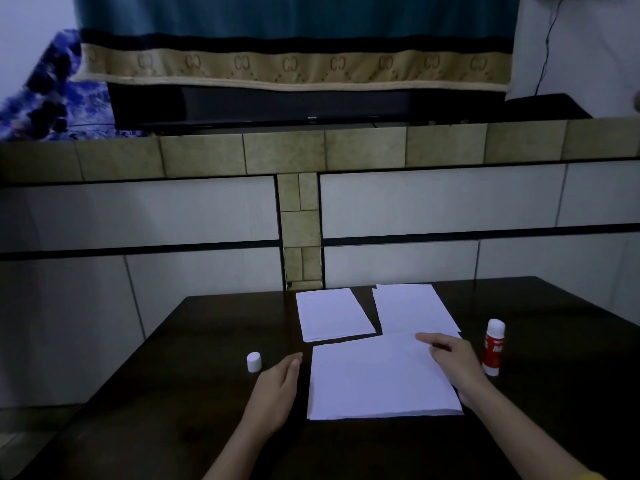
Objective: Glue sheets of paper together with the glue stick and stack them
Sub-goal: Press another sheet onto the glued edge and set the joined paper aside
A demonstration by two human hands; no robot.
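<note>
Dim room, tiled wall behind, dark wooden desk [207,393] close up against it; curtain with patterned border higher up.

Head view, the only one:
- Near sheet of paper [374,379] flat at desk centre, long side toward the person. Looks like more than one layer at the front edge, cannot tell for sure.
- Two more lots of paper beyond: far left stack [332,313] and far right stack [408,308], side by side, narrow gap between. Near corner of the right one tucked against or under the near sheet's far edge.
- Glue stick [493,346] upright just right of the near sheet, white tip up, red label. Uncapped; white cap [254,362] standing well apart on the left side.
- Right hand [453,362] over the near sheet's right portion, fingers [427,338] extended toward its far edge, loose, gripping nothing.
- Left hand [277,386] flat on the desk just beside the sheet's left edge, fingers straight, released, empty.

Judgement: sheet laid and being squared or smoothed; glue not in hand. Likely between placing and gluing. Next calls for reaching right to the glue stick, steadying the sheet with the left, then fetching a fresh sheet from a far stack and matching edges.
</note>
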